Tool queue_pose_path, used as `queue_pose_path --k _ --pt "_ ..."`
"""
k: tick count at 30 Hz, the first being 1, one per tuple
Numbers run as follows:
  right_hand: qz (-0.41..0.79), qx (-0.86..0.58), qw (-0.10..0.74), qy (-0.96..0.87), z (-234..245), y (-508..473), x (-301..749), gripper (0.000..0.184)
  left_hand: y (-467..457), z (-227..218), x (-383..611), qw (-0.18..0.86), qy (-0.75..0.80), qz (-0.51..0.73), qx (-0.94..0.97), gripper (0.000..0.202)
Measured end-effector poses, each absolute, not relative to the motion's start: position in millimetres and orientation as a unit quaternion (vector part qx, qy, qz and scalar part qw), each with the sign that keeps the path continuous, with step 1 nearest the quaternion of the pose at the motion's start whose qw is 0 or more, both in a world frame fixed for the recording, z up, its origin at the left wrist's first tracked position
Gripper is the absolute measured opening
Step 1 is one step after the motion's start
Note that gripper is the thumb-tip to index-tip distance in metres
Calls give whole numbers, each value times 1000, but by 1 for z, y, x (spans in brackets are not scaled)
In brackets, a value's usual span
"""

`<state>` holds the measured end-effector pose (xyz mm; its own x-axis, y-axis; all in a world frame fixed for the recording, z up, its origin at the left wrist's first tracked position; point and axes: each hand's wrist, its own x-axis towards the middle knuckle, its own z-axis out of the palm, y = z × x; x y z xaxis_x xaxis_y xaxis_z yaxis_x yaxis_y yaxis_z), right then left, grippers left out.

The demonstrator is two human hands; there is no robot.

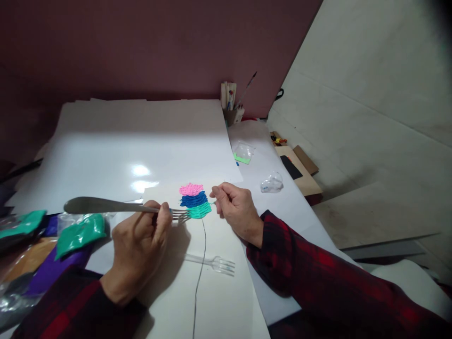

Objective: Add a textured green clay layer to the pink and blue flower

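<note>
My left hand pinches a metal fork by its neck, the handle pointing left. The tines reach the left edge of a teal clay patch. Above it lie a blue clay patch and a pink one, all textured with ridges. My right hand is closed at the patches' right side, thumb against fingers; a thin bit of teal shows beside it, but what the fingers hold is unclear. A curved pencil line runs down the white paper. Across it lies a clear plastic fork.
Bagged clay packets, one a green packet, crowd the left. Large white sheets lie behind. A pen holder stands at the back. On the right are a small bag with green clay, crumpled clear plastic and cardboard.
</note>
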<state>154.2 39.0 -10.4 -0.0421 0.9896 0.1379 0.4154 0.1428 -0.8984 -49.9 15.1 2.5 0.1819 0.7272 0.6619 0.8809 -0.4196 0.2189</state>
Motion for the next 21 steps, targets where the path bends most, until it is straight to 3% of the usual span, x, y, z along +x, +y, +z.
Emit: queue_pose_path --k 15,21 --pt "342 -557 408 -637 -10 40 155 36 15 5 -55 106 -574 -335 -740 27" --pt "337 -560 407 -638 -10 40 155 36 12 14 -54 99 -542 -404 -730 27"
